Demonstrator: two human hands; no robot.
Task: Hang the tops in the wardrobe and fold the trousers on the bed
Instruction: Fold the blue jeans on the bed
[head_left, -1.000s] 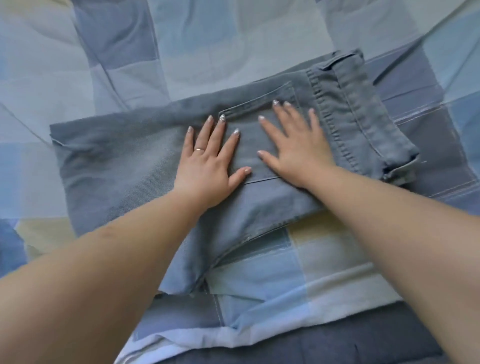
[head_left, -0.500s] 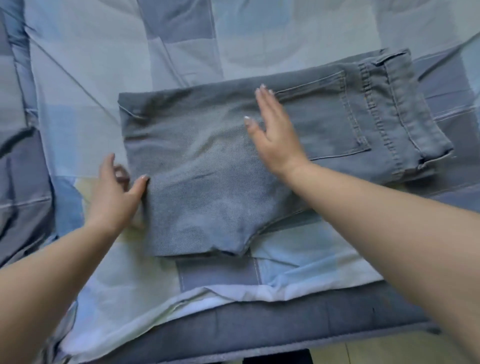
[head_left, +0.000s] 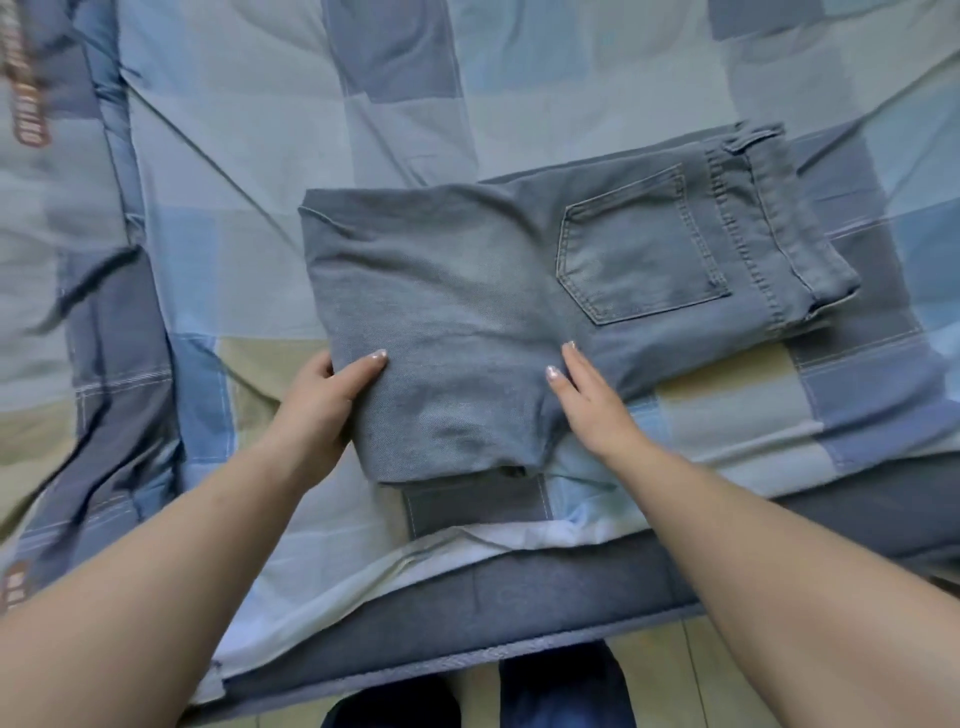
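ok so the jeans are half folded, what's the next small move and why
Probably lift the left edge and fold it right toward the waistband. The left hand already grips the jeans at that edge, thumb on top, while the right hand lies flat beside the crotch fold, and the bundle is long.

Head view, steeply down, close over bed (head_left: 467, 78) edge

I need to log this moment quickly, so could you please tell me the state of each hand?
Left hand: closed, gripping the left edge of the folded jeans.
Right hand: open, straight fingers resting against the jeans' near right edge.
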